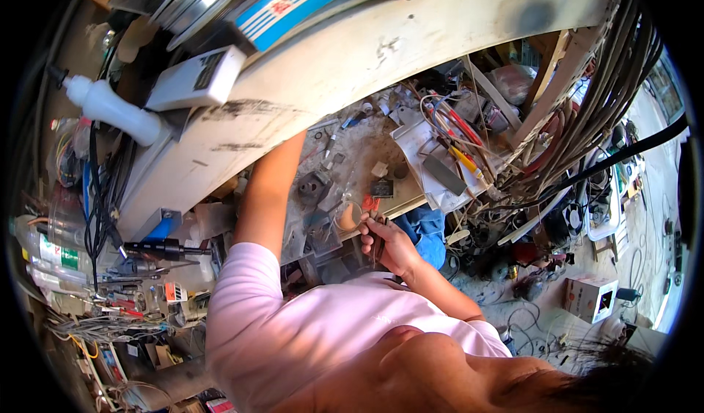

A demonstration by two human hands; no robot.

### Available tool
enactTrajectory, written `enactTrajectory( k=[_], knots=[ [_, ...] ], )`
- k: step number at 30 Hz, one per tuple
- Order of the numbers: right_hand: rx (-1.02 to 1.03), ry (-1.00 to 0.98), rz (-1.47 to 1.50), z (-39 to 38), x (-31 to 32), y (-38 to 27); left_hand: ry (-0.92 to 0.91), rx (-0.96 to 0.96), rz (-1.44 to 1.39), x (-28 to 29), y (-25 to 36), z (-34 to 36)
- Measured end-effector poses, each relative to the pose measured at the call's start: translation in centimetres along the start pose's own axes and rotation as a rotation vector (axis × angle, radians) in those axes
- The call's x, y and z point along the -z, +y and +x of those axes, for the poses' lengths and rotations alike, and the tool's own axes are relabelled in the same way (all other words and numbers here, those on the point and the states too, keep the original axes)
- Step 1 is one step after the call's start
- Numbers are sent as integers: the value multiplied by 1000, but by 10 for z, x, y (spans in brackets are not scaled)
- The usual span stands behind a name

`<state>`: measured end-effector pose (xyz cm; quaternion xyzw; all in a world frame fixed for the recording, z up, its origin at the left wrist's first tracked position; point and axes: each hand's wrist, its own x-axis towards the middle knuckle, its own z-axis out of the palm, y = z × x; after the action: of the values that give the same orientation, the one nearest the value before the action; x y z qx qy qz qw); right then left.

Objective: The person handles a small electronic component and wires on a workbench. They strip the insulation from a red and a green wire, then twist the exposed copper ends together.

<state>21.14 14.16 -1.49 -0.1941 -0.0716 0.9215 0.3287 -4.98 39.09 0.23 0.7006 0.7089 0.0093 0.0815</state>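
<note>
My right hand (pixel 392 246) is closed around a slim dark metal tool (pixel 378 246), held upright over the near edge of the workbench. The tool's exact kind is too small to make out. Just left of those fingers is a thin round ring (pixel 347 216) with an orange-toned middle; I cannot tell whether the hand touches it. My left forearm (pixel 268 193) reaches up and away behind a pale beam, which hides the left hand. Below the beam, the grimy workbench (pixel 334 171) carries a small black block (pixel 381 188) and a dark grey part (pixel 313 188).
The wide pale beam (pixel 352 76) arches across the front, bearing metal spools (pixel 194 6) and a blue-and-white box (pixel 293 10). Red and yellow handled tools (pixel 462 149) lie on papers at right. Thick cables (pixel 587 112) hang beyond. A white bottle (pixel 114 109) sticks out at left.
</note>
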Motion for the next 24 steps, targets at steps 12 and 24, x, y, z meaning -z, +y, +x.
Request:
enactTrajectory(
  k=[12, 24],
  knots=[
    [-124, -13, -107, 7, -23, 28, 397, -166, -177, 87, 42, -172],
    [-246, -105, -360, 3, -41, 83, 1067, -524, -5, 173, 34, -430]
  ],
)
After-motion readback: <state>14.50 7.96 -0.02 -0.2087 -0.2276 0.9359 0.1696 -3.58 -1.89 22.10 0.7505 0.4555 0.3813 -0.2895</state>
